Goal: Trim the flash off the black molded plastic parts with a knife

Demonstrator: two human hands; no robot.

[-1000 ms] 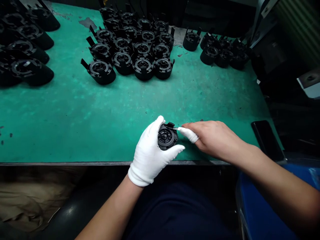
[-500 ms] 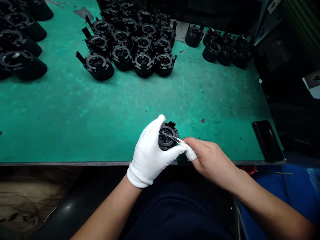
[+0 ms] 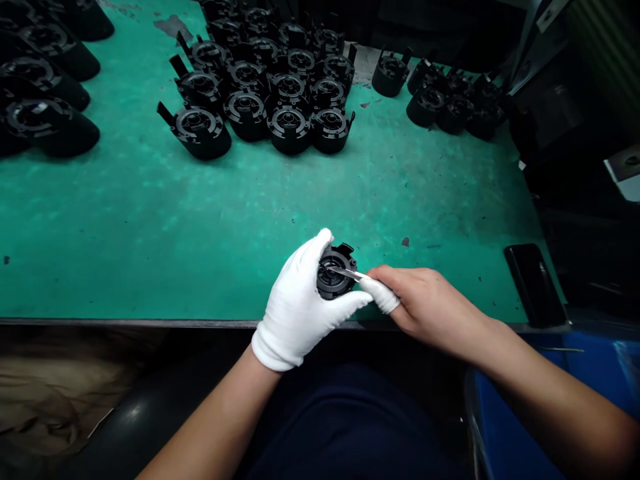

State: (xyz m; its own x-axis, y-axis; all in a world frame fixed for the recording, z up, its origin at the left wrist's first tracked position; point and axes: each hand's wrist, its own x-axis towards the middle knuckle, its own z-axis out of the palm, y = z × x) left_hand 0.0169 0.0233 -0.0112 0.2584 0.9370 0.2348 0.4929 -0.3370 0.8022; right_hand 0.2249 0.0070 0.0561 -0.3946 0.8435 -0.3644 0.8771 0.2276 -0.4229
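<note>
Near the front edge of the green table, my left hand (image 3: 303,303) in a white glove is wrapped round a black round plastic part (image 3: 333,288). The part's ringed face is turned up, and a dark tab stands out at its far side. My right hand (image 3: 417,293) is bare apart from a white covering on the thumb. It grips a slim knife (image 3: 350,273), whose blade tip lies over the middle of the part's face. Most of the knife's handle is hidden in my fingers.
Several black cylindrical housings (image 3: 290,127) stand grouped at the back of the green table (image 3: 225,220). More black housings (image 3: 50,127) are at the left, and another cluster (image 3: 425,103) at the back right. A black phone-like object (image 3: 535,283) lies by the right edge.
The knife has tilted flatter across the part, and my right hand has shifted slightly up and right. My left hand keeps its hold on the part. The whole view has moved a little.
</note>
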